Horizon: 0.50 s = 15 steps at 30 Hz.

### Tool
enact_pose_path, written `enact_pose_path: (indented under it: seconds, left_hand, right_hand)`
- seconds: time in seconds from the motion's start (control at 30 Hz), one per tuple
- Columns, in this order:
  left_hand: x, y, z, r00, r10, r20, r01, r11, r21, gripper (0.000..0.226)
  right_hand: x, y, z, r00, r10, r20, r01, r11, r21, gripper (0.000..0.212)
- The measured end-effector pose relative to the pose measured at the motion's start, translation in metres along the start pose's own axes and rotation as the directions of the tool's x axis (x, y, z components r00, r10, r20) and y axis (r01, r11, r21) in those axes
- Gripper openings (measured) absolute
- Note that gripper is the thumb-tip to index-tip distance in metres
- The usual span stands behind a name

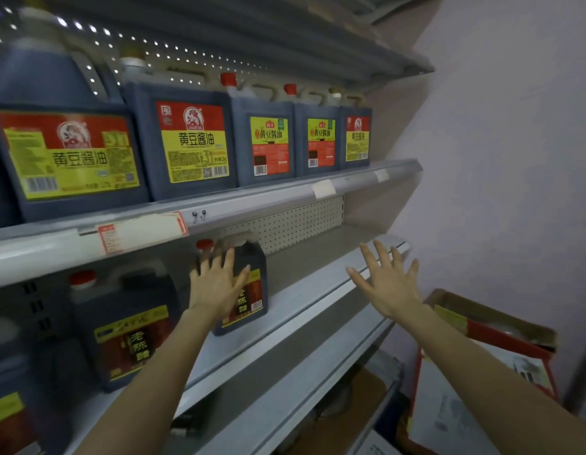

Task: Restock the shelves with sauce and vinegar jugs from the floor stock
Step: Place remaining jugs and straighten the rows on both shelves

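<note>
On the grey metal middle shelf [318, 287], a dark plastic vinegar jug with a red cap [252, 298] stands upright. The left hand [216, 285] lies flat on its front, fingers straight. The right hand [388, 284] is spread wide over the shelf's front edge, holding nothing.

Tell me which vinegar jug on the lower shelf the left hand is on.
The rightmost vinegar jug, beside the bare stretch of shelf: the left hand lies flat on its front. The jug to its left is untouched.
</note>
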<state>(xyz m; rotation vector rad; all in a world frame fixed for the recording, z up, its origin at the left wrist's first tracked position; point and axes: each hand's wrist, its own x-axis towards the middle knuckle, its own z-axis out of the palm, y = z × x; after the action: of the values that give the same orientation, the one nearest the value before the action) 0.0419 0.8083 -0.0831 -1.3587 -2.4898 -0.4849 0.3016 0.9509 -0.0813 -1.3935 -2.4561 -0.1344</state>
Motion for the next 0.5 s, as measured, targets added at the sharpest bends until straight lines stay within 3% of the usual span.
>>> enact_pose_path:
  seconds: [0.2,0.5]
  left_hand:
    - [0.009,0.021,0.004,0.997,0.028,-0.07,-0.023,0.997,0.073,0.065]
    - [-0.007,0.042,0.027,0.978,-0.18,-0.105,0.189,0.979,0.076,0.07]
  right_hand:
    - [0.032,0.014,0.009,0.999,-0.039,0.006,0.039,0.998,0.041,0.071]
    - [0.081,0.02,0.033,0.953,-0.303,0.006,0.3,0.945,0.128,0.073]
